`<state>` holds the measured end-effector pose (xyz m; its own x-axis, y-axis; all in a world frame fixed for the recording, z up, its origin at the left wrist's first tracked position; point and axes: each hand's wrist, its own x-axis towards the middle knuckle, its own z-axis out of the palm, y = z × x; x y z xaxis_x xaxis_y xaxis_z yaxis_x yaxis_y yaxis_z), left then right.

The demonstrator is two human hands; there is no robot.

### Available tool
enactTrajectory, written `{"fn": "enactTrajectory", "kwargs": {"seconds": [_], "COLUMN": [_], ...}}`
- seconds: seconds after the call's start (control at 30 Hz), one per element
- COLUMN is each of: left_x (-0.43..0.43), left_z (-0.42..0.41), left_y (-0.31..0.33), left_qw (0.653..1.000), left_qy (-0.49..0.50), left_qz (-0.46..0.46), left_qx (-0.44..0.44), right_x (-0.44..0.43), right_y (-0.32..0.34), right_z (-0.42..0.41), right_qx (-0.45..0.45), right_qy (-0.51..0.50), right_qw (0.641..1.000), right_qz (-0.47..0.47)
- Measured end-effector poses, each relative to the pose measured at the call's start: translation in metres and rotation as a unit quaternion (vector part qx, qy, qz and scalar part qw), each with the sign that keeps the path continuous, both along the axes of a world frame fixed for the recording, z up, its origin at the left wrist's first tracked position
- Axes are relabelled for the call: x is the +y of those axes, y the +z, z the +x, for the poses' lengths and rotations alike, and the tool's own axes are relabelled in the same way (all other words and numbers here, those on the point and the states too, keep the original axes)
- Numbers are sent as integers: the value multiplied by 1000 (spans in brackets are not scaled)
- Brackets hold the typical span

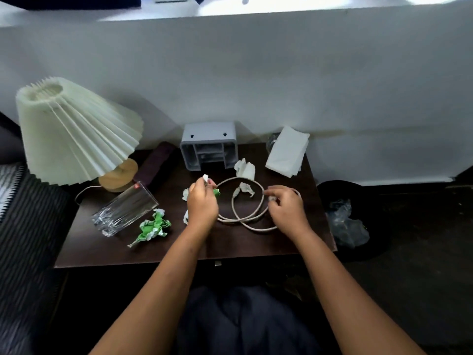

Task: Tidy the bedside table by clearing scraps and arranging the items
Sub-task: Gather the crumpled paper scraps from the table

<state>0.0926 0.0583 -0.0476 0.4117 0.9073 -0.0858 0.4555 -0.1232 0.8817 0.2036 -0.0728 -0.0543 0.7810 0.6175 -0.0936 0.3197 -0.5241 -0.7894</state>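
On the bedside table point(102, 254) the left hand point(202, 203) pinches a white scrap point(205, 178), while the right hand point(286, 208) fingers close on the cable point(258, 208)

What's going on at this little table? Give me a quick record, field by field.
Surface: dark bedside table
Left hand: pinching a small white scrap
Right hand: grip closed on the looped cable
Lamp: pleated shade, back left
Glass: lying on its side
Scraps: green-and-white crumple near the front, white crumple near the back
Grey organizer: against the wall
Tissue pack: back right
Bin: on the floor, right of the table
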Motion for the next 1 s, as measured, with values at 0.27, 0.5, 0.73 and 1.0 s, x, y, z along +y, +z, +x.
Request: {"fn": "enactTrajectory", "kwargs": {"seconds": [0.27,0.5,0.73,1.0], "left_x": [36,45,38,39], "left_z": [-32,-25,-21,-25], "left_y": [4,-18,-30,-48], "left_qw": [998,965,929,911], "left_qy": [27,-102,-163,-172], "left_qz": [14,120,161,222], "left_qx": [55,209,291,302], "right_x": [60,73,94,104], "right_y": [-29,-25,-25,-36], "right_z": [4,24,40,43], "right_qx": [-152,-113,-126,-138], "right_qy": [153,71,81,102], "right_qw": [967,987,983,963], "right_qz": [-136,-91,-103,-206]}}
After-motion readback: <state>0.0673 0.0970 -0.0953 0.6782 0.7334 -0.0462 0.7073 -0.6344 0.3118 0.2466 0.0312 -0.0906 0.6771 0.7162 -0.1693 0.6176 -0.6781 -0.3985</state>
